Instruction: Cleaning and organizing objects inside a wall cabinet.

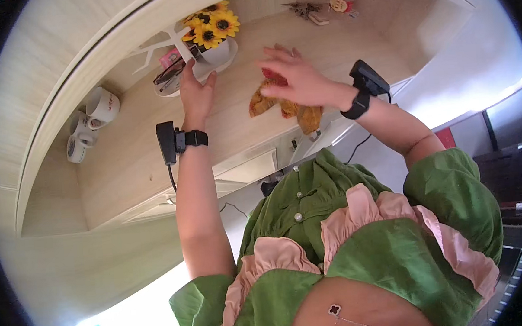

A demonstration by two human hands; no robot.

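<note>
My left hand is at the front of a white tray, thumb and forefinger apart. I cannot tell whether it touches the tray. On the tray stand a white pot of artificial sunflowers and a white branch-shaped stand. A pair of dark-framed glasses and a pink packet are at its left end. My right hand is over a mustard-brown and red cloth item, partly hiding it. Its fingers are spread, with nothing seen between them.
Several white mugs stand at the shelf's left end. A dark spiky bundle and a red-labelled container are at the back right. The wooden shelf's front edge is close to my body. An arched panel curves overhead.
</note>
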